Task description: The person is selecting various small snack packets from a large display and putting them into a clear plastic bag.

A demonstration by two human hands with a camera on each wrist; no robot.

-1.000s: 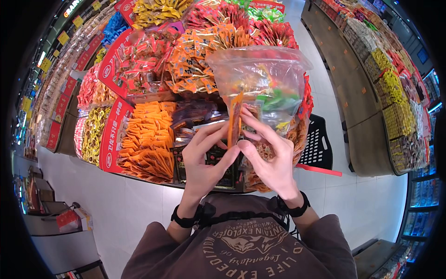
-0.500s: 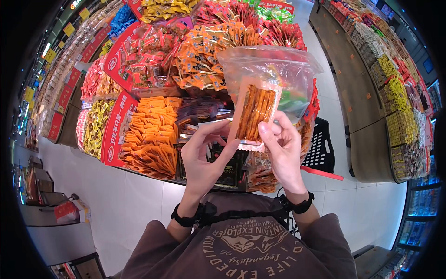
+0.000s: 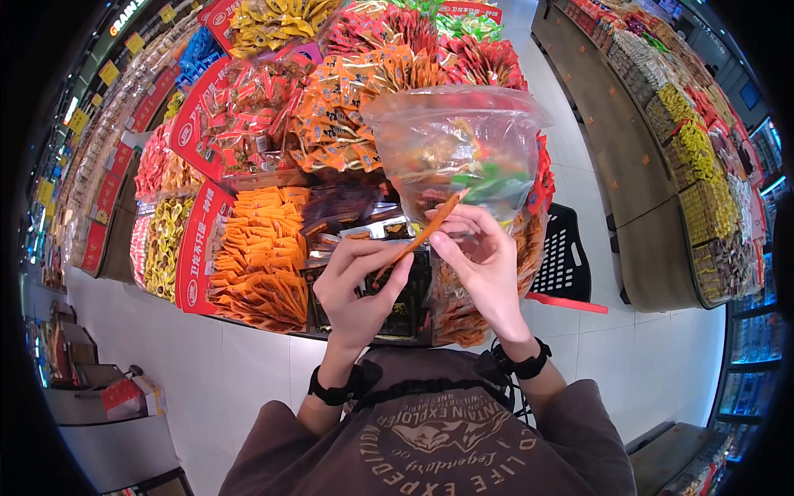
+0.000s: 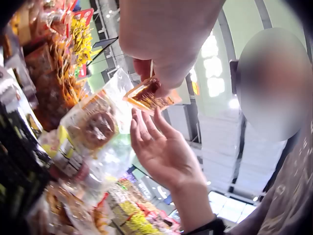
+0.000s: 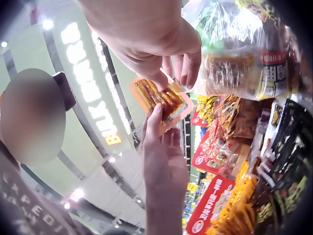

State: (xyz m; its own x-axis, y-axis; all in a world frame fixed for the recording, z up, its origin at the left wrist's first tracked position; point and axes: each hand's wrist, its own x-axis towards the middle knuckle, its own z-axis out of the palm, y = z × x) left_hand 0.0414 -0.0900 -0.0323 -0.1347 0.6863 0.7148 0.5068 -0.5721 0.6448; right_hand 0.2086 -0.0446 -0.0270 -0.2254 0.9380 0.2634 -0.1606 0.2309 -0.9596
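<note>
Edge-on in the head view, an orange snack packet point(image 3: 437, 218) slants between the hands near a clear plastic bag point(image 3: 447, 128); the right wrist view reveals its brown strips point(image 5: 172, 102). The left hand point(image 3: 354, 291) pinches its lower end, thumb against fingers; the right hand point(image 3: 481, 266), fingers loosely extended, is at its other end.

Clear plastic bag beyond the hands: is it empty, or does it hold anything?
Not empty: through the clear plastic bag, the head view shows something green inside, and the right wrist view a brownish packet.
</note>
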